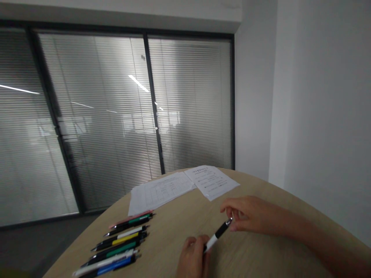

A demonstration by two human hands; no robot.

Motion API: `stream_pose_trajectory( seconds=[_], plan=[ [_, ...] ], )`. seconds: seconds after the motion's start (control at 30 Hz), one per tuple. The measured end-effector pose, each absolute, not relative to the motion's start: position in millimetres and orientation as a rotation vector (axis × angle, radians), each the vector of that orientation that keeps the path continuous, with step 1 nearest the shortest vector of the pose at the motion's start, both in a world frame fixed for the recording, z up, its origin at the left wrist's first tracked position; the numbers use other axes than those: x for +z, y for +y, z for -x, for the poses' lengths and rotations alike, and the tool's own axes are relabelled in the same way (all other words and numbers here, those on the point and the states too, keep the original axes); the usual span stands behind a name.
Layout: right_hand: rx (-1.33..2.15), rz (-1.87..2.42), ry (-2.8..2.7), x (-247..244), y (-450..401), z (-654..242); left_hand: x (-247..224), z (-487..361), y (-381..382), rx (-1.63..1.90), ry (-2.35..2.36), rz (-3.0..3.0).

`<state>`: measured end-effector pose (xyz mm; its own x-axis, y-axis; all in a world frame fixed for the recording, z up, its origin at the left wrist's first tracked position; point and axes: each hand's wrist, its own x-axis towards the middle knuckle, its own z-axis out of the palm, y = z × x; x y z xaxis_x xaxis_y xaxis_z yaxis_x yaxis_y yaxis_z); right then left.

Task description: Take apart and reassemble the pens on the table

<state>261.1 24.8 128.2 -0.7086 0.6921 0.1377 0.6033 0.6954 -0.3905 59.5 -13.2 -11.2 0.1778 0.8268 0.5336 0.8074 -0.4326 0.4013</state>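
Observation:
A ballpoint pen [216, 236] with a white barrel, a black grip and a silvery tip is held slantwise above the table. My left hand [193, 258] is closed around its lower, black end, at the bottom of the view. At the other end, my right hand [245, 214] has its thumb and curled fingers at the silvery tip, seemingly pinching it. The fingers partly hide whatever lies between them.
On the left of the round wooden table [171, 224], several pens [121, 239] lie roughly side by side. Printed sheets [165, 189] and another page [213, 181] lie toward the far edge. Beyond stands a glass partition [191, 100] with blinds; a wall [319, 116] is at right.

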Motion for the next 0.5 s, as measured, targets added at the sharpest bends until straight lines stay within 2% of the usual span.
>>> stream_pose_trajectory(
  seconds=[0.27, 0.5],
  plan=[
    [0.331, 0.986, -2.655, 124, 26, -262, -10, -59, -14, 1.162, 1.607, -2.403],
    [-0.028, 1.133, -2.768, 121, 24, -250, -12, -58, -13, 1.111, 1.648, -2.331]
  ],
)
